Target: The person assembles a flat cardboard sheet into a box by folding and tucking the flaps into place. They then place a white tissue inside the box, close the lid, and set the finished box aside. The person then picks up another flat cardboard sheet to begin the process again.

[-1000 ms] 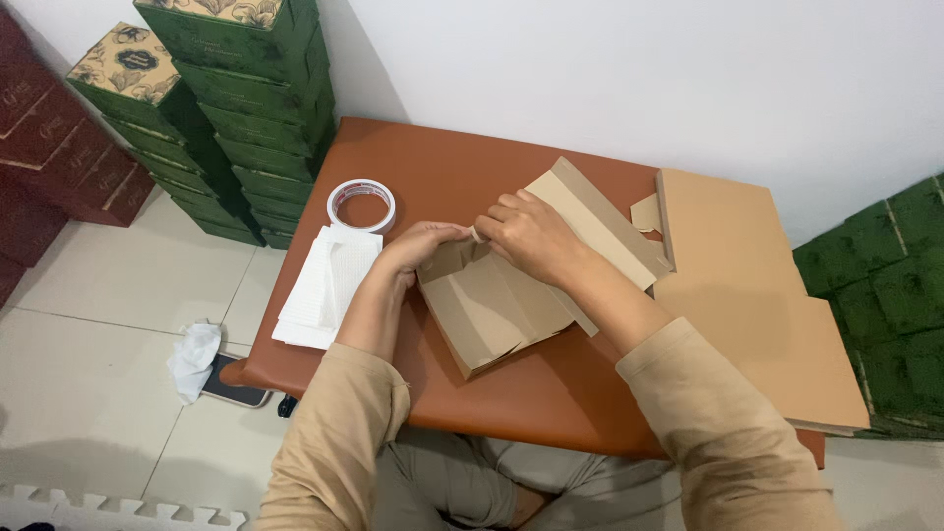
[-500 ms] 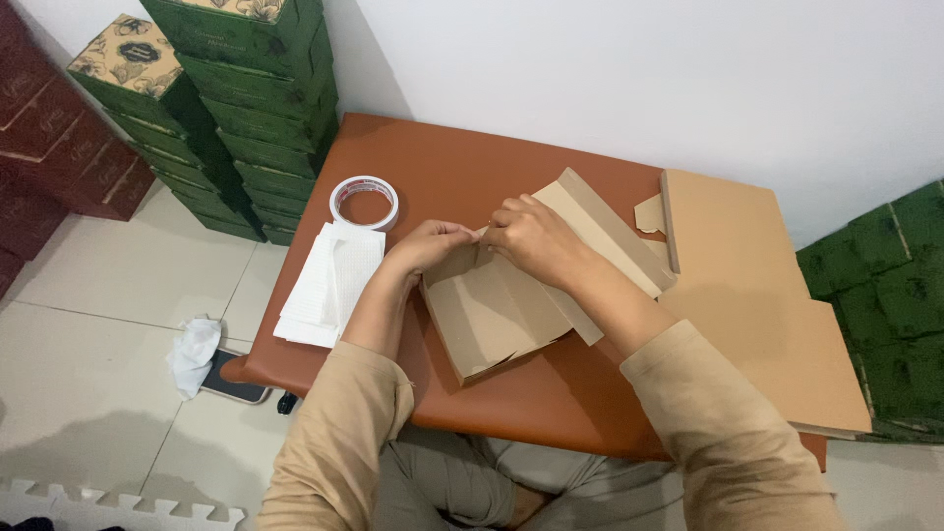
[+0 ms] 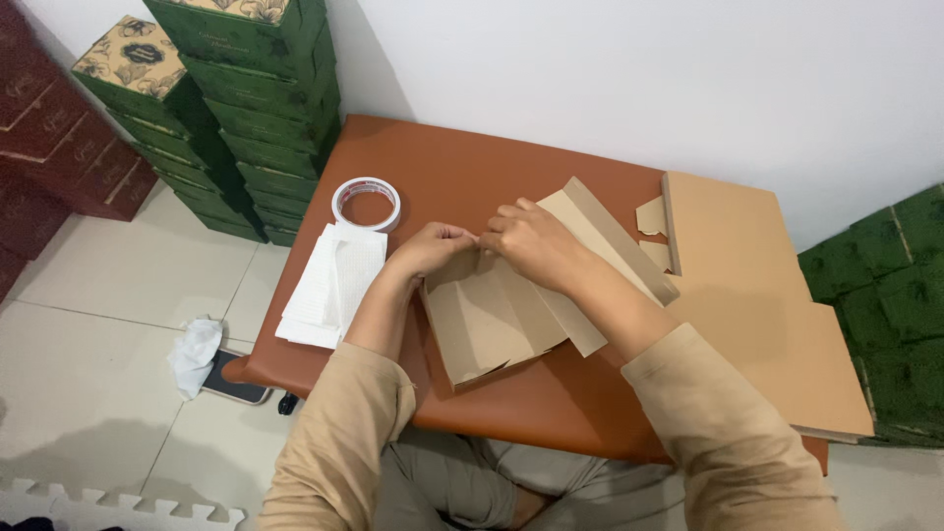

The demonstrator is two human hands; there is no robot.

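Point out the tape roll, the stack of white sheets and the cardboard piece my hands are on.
tape roll (image 3: 367, 204), head view, on its near white rim.
stack of white sheets (image 3: 334, 283), head view, middle of the top sheet.
cardboard piece (image 3: 489, 324), head view, flat panel below the hands.

You sit at a low brown table (image 3: 442, 167) against a plain white wall (image 3: 610, 69). Pale floor tiles (image 3: 88, 354) lie at your left, where stacked green boxes (image 3: 256, 108) and dark red boxes (image 3: 49, 128) stand.

Bright, even light; soft shadows; sharp focus.
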